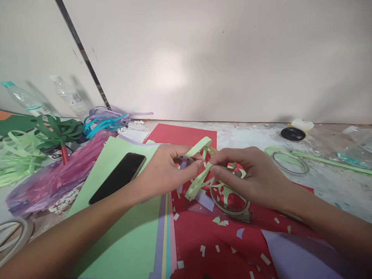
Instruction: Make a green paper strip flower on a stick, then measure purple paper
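Both hands meet above the red paper [192, 240], pinching a light green paper strip piece [200, 182] with looped ends. My left hand [171, 166] is closed, thumb against forefinger, where a strip curls up over the fingers. My right hand [244, 170] pinches the piece from the other side. A tape roll [231, 209] lies on the red paper just below my right hand, among green and lilac scraps. Next to my left wrist a black phone [119, 178] rests on a stack of coloured paper [124, 240], green on top.
To the left, green paper-strip flowers [59, 131], a purple plastic bag [31, 193] and plastic bottles [71, 97] stand against the wall. Purple and blue strips [107, 120] lie behind. At right are a tape ring [290, 162], a black lid [293, 134] and a tilted bottle [357, 151].
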`<state>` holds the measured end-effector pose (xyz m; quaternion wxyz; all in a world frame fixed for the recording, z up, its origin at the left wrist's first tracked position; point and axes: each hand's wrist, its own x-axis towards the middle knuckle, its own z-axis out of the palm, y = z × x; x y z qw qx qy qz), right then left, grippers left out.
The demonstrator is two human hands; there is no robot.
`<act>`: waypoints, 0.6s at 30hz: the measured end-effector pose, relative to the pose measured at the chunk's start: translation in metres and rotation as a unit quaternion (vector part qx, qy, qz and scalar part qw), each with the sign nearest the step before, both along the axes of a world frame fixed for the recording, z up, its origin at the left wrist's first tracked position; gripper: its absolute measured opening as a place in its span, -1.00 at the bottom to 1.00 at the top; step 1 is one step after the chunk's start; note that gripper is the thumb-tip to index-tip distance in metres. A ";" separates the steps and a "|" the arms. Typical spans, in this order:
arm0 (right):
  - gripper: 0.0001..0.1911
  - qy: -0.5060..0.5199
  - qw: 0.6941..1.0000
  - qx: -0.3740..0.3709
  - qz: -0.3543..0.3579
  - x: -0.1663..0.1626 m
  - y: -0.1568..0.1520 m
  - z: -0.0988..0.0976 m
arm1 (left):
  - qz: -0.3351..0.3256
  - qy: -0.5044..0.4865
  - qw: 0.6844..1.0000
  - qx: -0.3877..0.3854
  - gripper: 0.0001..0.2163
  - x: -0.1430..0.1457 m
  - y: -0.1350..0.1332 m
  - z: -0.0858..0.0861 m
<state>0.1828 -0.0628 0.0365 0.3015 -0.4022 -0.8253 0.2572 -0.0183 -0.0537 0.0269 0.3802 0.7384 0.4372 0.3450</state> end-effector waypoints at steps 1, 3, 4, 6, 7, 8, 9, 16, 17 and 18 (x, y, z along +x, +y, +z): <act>-0.83 -0.002 1.000 0.001 -0.002 0.001 0.000 0.000 | 0.002 0.002 1.000 -0.005 -0.81 0.000 0.001 0.000; -0.83 -0.002 1.000 0.000 -0.011 0.003 0.002 0.001 | 0.006 0.004 1.000 -0.020 -0.79 -0.001 0.003 -0.001; -0.83 -0.001 1.000 -0.003 -0.017 0.005 0.004 0.002 | 0.010 0.001 1.000 -0.028 -0.80 -0.002 0.005 -0.002; -0.82 0.010 0.999 -0.021 -0.027 0.009 0.009 0.003 | 0.014 -0.023 0.998 -0.051 -0.83 -0.004 0.009 -0.001; -0.81 0.019 0.999 -0.032 -0.033 0.012 0.012 0.005 | 0.009 -0.051 0.996 -0.070 -0.85 -0.006 0.012 -0.001; -0.79 0.031 0.998 -0.041 -0.041 0.015 0.015 0.006 | -0.002 -0.090 0.991 -0.097 -0.86 -0.008 0.014 0.000; -0.78 0.046 0.997 -0.049 -0.049 0.019 0.019 0.008 | -0.020 -0.138 0.981 -0.135 -0.87 -0.010 0.016 0.000; -0.78 0.062 0.995 -0.045 -0.068 0.029 0.024 0.017 | -0.101 -0.292 0.894 -0.324 -0.90 -0.016 0.020 0.002; -0.78 0.048 0.996 -0.049 -0.061 0.027 0.022 0.016 | -0.100 -0.284 0.896 -0.327 -0.89 -0.015 0.019 0.002; -0.78 0.032 0.997 -0.053 -0.054 0.025 0.020 0.015 | -0.099 -0.274 0.899 -0.328 -0.89 -0.014 0.018 0.002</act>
